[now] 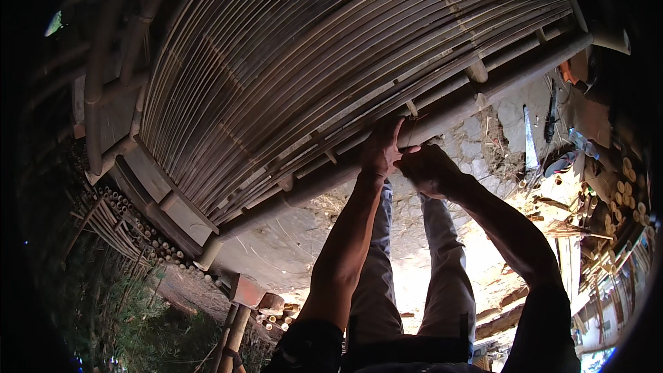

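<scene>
A large bamboo bench frame (304, 190) with a slatted top (311, 69) fills the far side; its thick front pole runs slantwise past my hands. My left hand (381, 148) is at this pole, one finger stretched upward along it and the others curled. Close beside it, my right hand (429, 171) is closed, its fingertips meeting the left hand's. A very thin strand seems to show just above the fingers, too fine to make out. What the fingers pinch is hidden. Short crosspieces (476, 69) join the slats to the front pole.
My legs (445, 255) stand below the hands on rough, partly sunlit ground. Cut bamboo poles (625, 197) are stacked at the right, with scraps and a blade-shaped piece (530, 139) nearer. More bamboo (131, 224) lies at the left, near a brick-topped post (246, 290).
</scene>
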